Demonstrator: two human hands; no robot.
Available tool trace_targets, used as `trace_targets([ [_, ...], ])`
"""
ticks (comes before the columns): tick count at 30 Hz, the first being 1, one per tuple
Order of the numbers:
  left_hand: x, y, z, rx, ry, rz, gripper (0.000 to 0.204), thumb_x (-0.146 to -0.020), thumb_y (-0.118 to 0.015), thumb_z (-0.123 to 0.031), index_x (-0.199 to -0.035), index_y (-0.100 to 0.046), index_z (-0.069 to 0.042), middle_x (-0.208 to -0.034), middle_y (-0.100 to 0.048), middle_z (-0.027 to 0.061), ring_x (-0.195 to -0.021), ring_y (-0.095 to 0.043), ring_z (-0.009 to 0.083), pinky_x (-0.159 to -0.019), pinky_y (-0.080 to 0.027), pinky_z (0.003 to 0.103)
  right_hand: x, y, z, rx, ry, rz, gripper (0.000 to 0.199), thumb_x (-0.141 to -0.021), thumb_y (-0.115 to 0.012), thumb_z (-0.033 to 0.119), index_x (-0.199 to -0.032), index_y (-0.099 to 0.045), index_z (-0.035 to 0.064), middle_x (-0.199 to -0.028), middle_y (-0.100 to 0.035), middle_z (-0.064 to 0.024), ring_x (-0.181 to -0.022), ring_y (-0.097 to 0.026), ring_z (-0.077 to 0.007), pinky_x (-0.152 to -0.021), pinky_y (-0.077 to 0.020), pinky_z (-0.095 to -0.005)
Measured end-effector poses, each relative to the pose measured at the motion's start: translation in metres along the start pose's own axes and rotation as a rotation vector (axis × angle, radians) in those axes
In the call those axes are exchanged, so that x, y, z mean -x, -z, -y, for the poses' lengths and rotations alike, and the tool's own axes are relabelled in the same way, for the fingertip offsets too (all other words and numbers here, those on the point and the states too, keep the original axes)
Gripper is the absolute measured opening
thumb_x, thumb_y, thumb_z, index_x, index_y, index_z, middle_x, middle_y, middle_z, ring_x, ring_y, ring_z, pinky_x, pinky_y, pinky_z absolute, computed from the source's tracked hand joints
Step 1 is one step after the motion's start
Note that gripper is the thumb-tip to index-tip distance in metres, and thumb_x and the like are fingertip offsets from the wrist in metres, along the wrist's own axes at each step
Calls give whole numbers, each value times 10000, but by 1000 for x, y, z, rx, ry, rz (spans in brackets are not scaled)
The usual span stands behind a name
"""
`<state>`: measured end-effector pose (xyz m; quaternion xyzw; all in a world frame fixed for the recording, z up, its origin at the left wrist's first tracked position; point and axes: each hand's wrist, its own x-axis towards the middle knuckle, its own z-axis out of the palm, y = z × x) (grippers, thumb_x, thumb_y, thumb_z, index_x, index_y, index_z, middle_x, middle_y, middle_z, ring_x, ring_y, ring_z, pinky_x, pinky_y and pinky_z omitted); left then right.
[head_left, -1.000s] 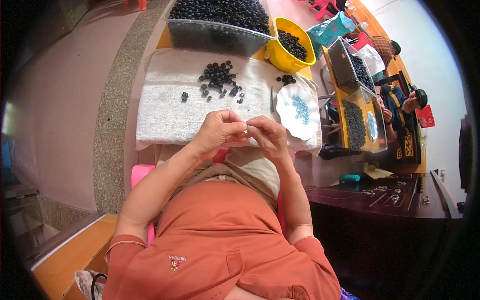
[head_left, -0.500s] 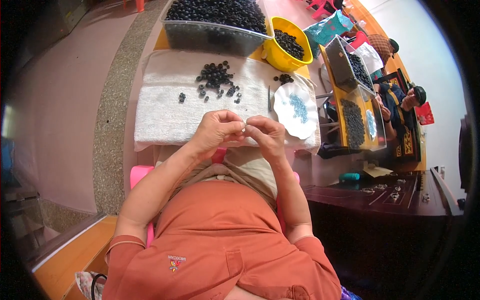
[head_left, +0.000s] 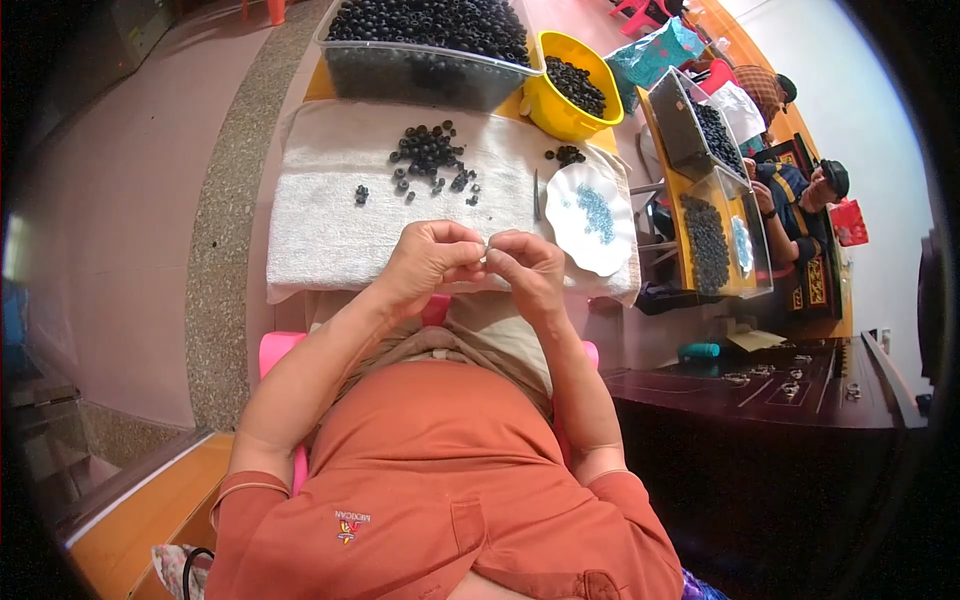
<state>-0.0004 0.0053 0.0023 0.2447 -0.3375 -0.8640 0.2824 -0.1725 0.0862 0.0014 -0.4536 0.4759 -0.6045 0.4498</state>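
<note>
My left hand (head_left: 432,262) and my right hand (head_left: 528,270) meet fingertip to fingertip at the near edge of a white towel (head_left: 330,215). Both pinch one small part between them; it is too small to make out. On the towel beyond my hands lies a loose pile of small black ring-shaped pieces (head_left: 428,158). A white scalloped plate (head_left: 566,200) holding tiny blue pieces (head_left: 597,212) sits just right of my right hand, with a thin metal tool (head_left: 535,194) at its left edge.
A clear tub (head_left: 420,75) full of black pieces and a yellow bowl (head_left: 550,112) with more stand at the towel's far edge. Further bins (head_left: 710,190) sit to the right, where another seated person (head_left: 800,195) works. A dark wooden table (head_left: 780,385) stands at my right.
The view has shifted slightly. My fingers have shifted a little on the small part; both hands stay together at the towel's near edge.
</note>
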Motion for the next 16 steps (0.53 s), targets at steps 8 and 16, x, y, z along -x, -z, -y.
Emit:
trace_targets([
  [8,2,-1,1,-14,-7,-30,92,-851,-700,-46,-910,-656,9,-834,-669,72,-713,-659,130,-694,-608,285,0,-3,-1,28,-68,-25,138,-892,-681,10,-1019,-672,-43,-917,-694,-65,-804,-660,-111,-736,-546,-236],
  [16,2,-2,2,-62,-10,-34,104,-823,-707,-50,-888,-645,2,-822,-653,65,-705,-652,134,-669,-606,290,-1,4,-6,-37,-77,22,159,-911,-686,89,-1025,-675,-22,-898,-703,-65,-773,-674,-126,-716,-581,-259],
])
